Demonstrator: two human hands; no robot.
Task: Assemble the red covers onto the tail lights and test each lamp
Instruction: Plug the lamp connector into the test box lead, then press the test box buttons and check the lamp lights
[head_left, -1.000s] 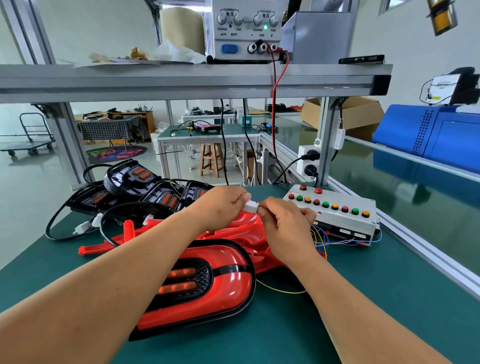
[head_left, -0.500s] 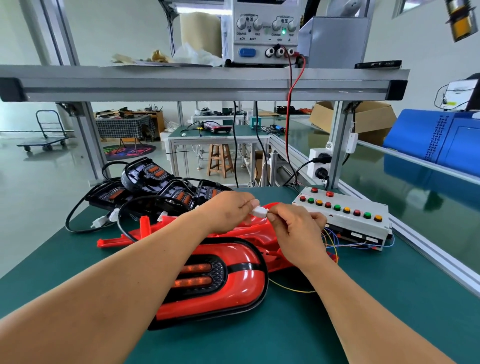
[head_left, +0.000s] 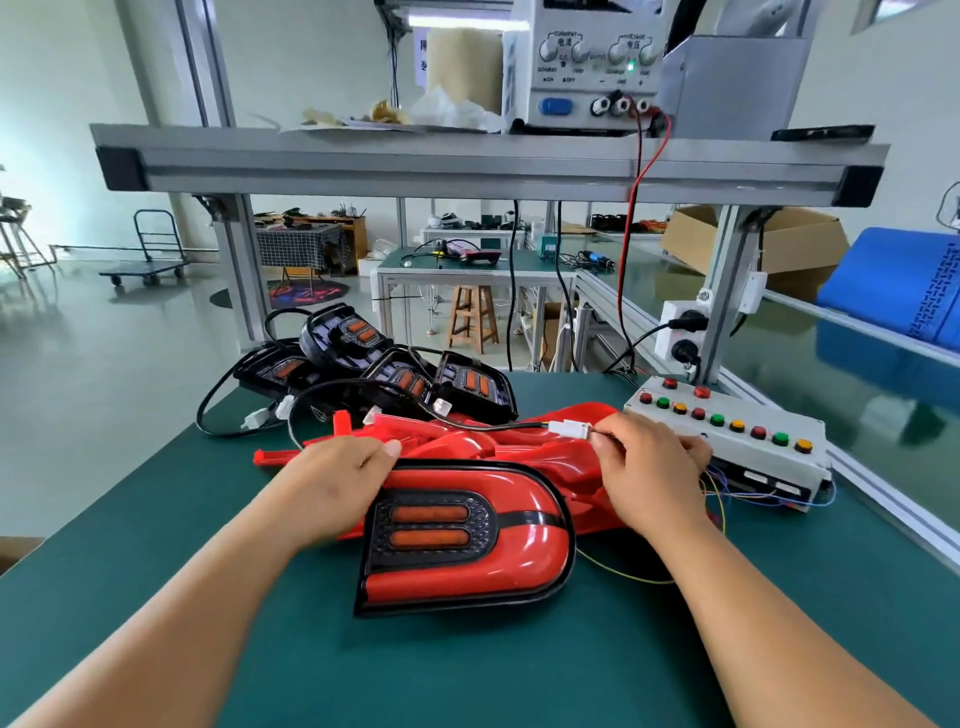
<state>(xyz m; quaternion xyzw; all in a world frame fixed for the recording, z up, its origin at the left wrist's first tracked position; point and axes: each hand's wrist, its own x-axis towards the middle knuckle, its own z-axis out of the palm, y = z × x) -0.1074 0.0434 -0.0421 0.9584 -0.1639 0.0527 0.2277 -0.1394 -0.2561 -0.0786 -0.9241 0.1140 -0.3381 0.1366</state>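
The covered tail light (head_left: 467, 535) lies on the green bench (head_left: 675, 649), before the loose red covers (head_left: 524, 447); the left hand (head_left: 337, 483) grips its left edge. Should that grip slacken, a tug on the black cable (head_left: 498, 427) could drag it across the smooth surface. The right hand (head_left: 649, 467) pinches the white connector (head_left: 569, 429); mated askew, its pins might bend. Around: a polished workshop floor (head_left: 104, 364), further benches (head_left: 467, 267), a stool (head_left: 472, 317).

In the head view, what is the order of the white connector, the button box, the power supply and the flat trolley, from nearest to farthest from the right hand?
1. White connector: pinched by the right hand.
2. Button box: just beyond it, on the right.
3. Power supply: up on the shelf.
4. Flat trolley: far left, on the floor.
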